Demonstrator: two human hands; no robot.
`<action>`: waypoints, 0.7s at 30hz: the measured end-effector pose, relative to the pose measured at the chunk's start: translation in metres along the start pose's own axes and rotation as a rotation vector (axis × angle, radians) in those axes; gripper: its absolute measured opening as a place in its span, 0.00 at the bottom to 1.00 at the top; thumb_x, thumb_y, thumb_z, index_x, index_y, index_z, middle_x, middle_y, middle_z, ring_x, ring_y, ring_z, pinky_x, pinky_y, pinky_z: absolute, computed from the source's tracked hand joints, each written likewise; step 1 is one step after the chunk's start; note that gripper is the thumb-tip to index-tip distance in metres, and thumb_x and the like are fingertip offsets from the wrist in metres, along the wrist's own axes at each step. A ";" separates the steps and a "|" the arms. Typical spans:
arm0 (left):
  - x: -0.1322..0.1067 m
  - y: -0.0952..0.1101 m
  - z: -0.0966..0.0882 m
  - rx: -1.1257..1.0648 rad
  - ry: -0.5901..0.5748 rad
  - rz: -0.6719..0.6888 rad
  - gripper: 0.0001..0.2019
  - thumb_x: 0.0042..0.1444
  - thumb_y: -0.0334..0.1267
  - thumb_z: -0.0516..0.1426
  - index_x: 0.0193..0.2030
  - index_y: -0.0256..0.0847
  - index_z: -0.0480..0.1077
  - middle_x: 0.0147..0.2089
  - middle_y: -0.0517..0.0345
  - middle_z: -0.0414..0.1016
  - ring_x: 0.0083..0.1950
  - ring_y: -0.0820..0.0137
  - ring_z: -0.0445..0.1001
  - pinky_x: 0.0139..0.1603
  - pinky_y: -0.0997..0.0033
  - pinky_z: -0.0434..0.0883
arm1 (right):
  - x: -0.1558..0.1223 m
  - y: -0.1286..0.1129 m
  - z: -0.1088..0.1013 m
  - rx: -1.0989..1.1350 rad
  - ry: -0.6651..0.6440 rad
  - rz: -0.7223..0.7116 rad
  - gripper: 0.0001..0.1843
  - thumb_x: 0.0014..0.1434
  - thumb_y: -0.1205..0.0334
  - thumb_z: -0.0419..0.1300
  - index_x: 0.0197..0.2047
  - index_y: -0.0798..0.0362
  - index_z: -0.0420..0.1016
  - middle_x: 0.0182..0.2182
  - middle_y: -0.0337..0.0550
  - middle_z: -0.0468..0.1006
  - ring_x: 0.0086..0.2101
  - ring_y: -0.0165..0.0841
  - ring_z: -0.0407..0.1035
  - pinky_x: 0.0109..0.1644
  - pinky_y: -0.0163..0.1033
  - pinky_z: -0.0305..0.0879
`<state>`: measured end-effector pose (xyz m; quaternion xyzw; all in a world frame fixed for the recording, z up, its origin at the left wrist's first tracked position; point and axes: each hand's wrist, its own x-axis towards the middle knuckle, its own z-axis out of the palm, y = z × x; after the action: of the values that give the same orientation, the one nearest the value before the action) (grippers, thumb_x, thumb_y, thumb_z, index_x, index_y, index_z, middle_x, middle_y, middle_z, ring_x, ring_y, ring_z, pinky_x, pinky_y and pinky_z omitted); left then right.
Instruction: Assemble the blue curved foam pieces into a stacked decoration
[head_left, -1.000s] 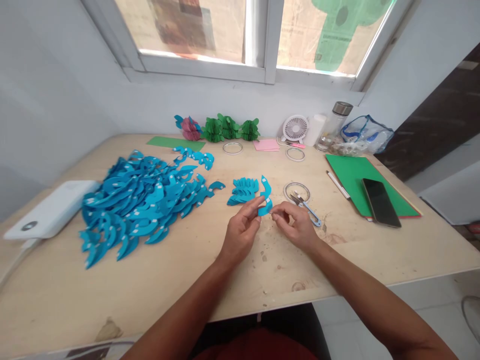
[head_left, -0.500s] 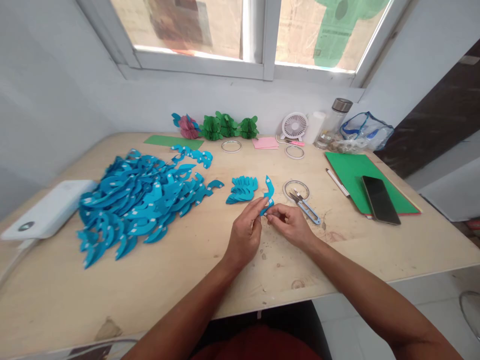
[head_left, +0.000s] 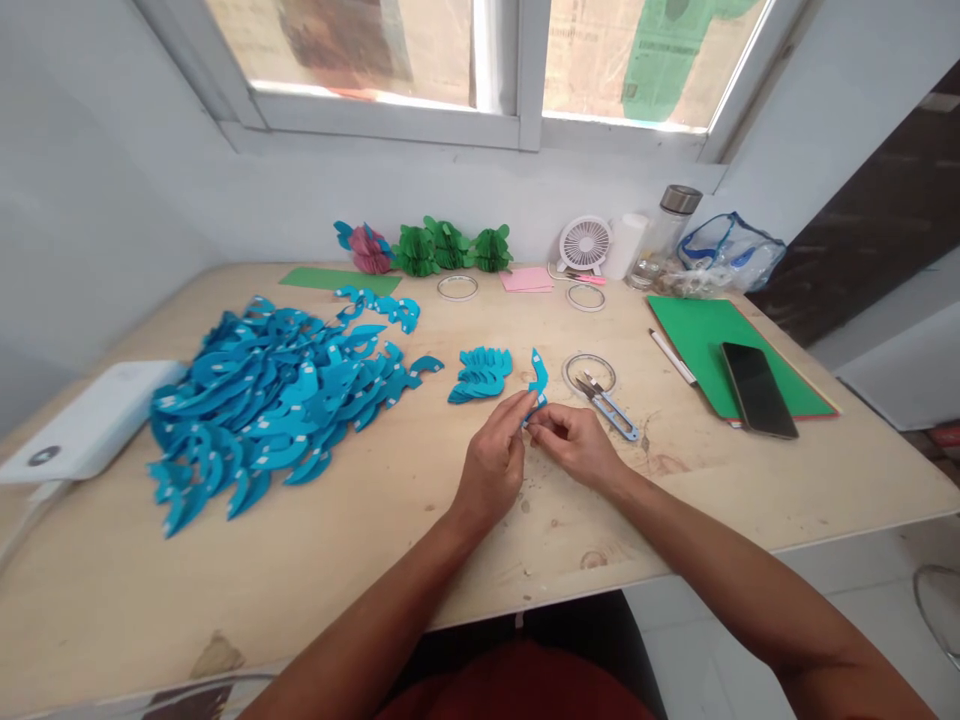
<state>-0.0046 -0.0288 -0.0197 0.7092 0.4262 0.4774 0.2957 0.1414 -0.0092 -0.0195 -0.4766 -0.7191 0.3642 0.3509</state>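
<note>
Between my two hands is a curved blue paper piece (head_left: 538,374) with small white squares on it. My left hand (head_left: 495,455) is closed on its lower part, with the tip pointing away from me. The fingers of my right hand (head_left: 571,445) are pinched at its near end; part of that end is hidden by the fingers. Just beyond my left hand lies a small row of stacked blue paper pieces (head_left: 481,374). A large heap of similar blue pieces (head_left: 277,395) spreads over the left of the table.
Right of my hands, blue-handled thread snips (head_left: 616,412) rest over a tape roll (head_left: 568,374). Farther right, a phone (head_left: 759,390) lies on green sheets (head_left: 694,345) beside a pen (head_left: 672,357). A white power bank (head_left: 97,420) sits far left. Green paper figures (head_left: 448,245) and a fan (head_left: 585,245) stand behind.
The view has shifted slightly. Both hands stay on the blue paper piece, with the right fingers moved a little at its near end.
</note>
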 end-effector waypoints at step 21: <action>0.001 -0.010 0.004 0.152 0.011 0.136 0.24 0.56 0.25 0.45 0.58 0.39 0.62 0.58 0.49 0.67 0.60 0.66 0.64 0.60 0.62 0.63 | 0.003 0.006 0.005 0.178 -0.020 0.112 0.07 0.52 0.64 0.54 0.24 0.56 0.69 0.19 0.35 0.70 0.19 0.24 0.60 0.24 0.29 0.53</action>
<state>-0.0035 -0.0238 -0.0290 0.7542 0.4136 0.4667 0.2057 0.1390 -0.0057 -0.0265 -0.4793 -0.6596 0.4505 0.3637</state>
